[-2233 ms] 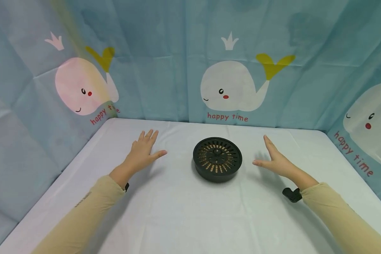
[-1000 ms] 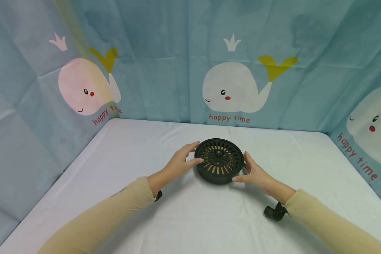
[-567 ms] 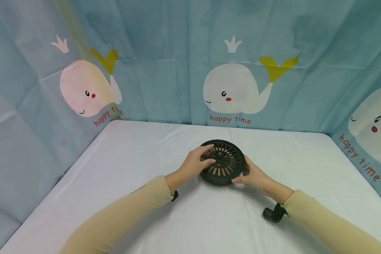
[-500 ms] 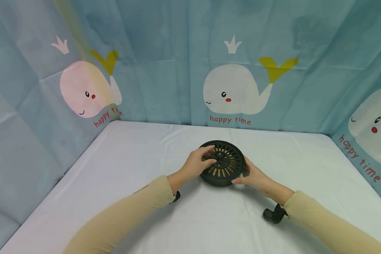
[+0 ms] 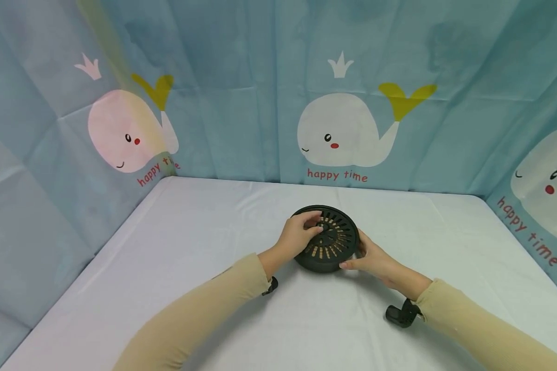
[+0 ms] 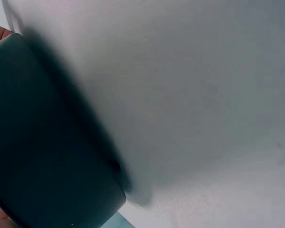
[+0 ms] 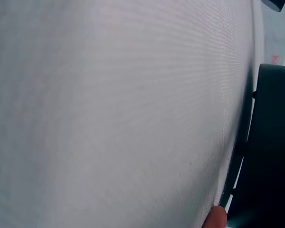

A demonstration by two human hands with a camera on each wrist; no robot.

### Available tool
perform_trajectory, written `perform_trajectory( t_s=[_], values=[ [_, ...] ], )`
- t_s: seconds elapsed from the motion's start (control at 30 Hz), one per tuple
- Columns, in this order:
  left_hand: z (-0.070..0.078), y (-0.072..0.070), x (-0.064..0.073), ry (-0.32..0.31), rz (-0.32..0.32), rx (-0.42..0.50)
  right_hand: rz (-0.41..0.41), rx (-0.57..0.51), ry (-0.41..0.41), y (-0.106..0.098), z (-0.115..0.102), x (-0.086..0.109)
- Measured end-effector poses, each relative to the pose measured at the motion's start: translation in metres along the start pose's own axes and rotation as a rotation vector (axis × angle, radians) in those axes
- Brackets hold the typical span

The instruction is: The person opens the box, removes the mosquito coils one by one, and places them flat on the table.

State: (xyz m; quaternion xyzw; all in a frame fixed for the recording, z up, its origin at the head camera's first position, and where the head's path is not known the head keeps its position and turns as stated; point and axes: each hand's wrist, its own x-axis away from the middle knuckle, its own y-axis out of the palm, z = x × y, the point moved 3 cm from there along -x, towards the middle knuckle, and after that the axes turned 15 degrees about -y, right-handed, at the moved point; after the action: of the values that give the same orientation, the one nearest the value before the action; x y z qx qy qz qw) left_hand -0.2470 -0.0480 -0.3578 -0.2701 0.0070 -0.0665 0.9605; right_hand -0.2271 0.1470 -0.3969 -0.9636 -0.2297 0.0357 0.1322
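A black round holder (image 5: 331, 250) with a slotted lid, like a mosquito coil holder, sits on the white tabletop; tan shows through its slots. Over the left part of the lid is my left hand (image 5: 294, 237), its thumb and fingers spread around the small central knob (image 5: 324, 225). A gap shows between those fingertips, and contact with the knob is unclear. My right hand (image 5: 373, 260) grips the holder's right side, thumb in front and fingers partly hidden behind. The holder's dark side wall (image 6: 47, 137) fills the left of the left wrist view. A right fingertip (image 7: 216, 218) shows in the right wrist view.
White cloth (image 5: 204, 221) covers the table. Blue curtains (image 5: 232, 129) printed with whales stand behind and at both sides. A black wrist camera (image 5: 401, 313) hangs under the right sleeve (image 5: 473, 314).
Both hands came in from the sides to the holder. My right hand took hold of its right side; my left moved rightward across the lid to the knob.
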Motion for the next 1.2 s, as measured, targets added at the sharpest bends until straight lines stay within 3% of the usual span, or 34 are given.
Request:
perform_trajectory(
  t_s=[0.27,0.63,1.2],
  values=[
    [0.004,0.001,-0.004,-0.02,0.012,0.043,-0.004,0.004,-0.001,-0.001,0.001,0.0],
    [0.004,0.005,-0.008,0.003,0.018,0.062,-0.007,0.008,-0.007,-0.001,0.0,0.0],
    [0.003,0.008,-0.011,-0.063,0.05,0.16,0.016,0.019,0.024,-0.002,0.001,0.001]
  ],
)
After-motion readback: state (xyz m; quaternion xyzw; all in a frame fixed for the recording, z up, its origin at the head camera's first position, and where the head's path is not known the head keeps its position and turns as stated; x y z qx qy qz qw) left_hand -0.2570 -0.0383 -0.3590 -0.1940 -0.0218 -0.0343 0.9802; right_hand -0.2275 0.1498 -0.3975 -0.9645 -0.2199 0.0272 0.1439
